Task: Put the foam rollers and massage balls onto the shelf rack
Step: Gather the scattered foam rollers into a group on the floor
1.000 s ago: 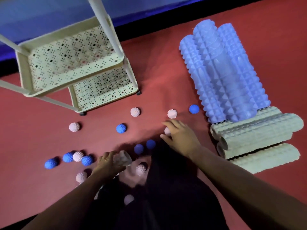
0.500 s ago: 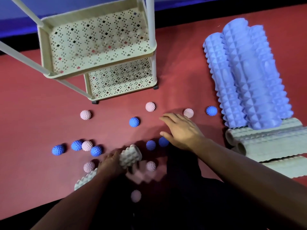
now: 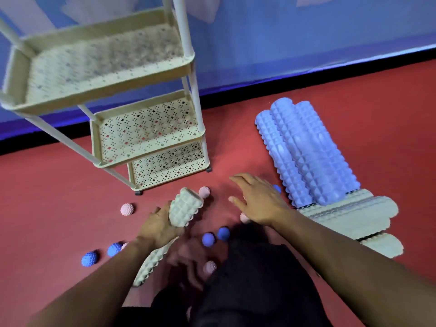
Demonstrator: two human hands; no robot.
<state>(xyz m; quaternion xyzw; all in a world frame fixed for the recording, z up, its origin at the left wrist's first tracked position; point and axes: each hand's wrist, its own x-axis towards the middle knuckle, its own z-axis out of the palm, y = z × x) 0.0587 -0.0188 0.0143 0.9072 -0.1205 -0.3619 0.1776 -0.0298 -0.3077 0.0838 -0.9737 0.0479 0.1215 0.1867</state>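
Foam, so the cream roller (image 3: 185, 207) likely handles light and springy; left hand (image 3: 157, 226) wraps its lower end at centre frame, right hand (image 3: 258, 200) spread, empty.

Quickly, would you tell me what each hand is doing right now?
Left hand: closed on a cream foam roller.
Right hand: open, empty, fingers spread above the floor.

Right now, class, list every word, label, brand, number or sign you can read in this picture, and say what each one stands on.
None can be read.
Shelf rack: only punched diamond hole patterns, no lettering; the top tray is motion-blurred.
Blue foam rollers and cream foam rollers: moulded ridges only, no brand visible.
Cream roller in the left hand: no label visible.
Spiky balls: plain.
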